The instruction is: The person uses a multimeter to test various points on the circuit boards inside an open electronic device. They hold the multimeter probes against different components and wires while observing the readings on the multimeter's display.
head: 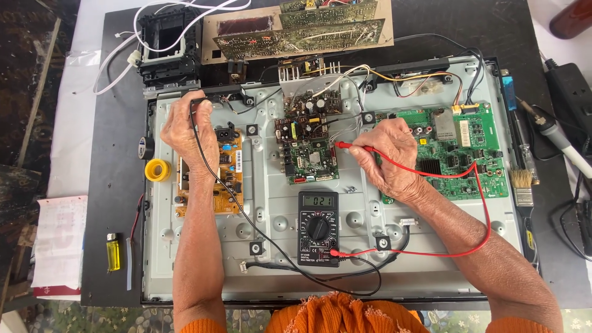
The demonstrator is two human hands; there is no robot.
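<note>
Probing the boards of an opened flat-panel chassis with a meter.

Head view: the left hand (185, 126) pinches the black probe (198, 100) with closed fingers against the chassis (203, 259) top edge, above the tan board (213, 176). The right hand (385, 151) grips the red probe (345, 145), tip touching the right edge of the small middle board (311, 157). The meter (318, 227) lies between the forearms, its display lit, both leads plugged in. This looks like a measuring step; a next reading would call for steady tips and a glance at the display.
</note>
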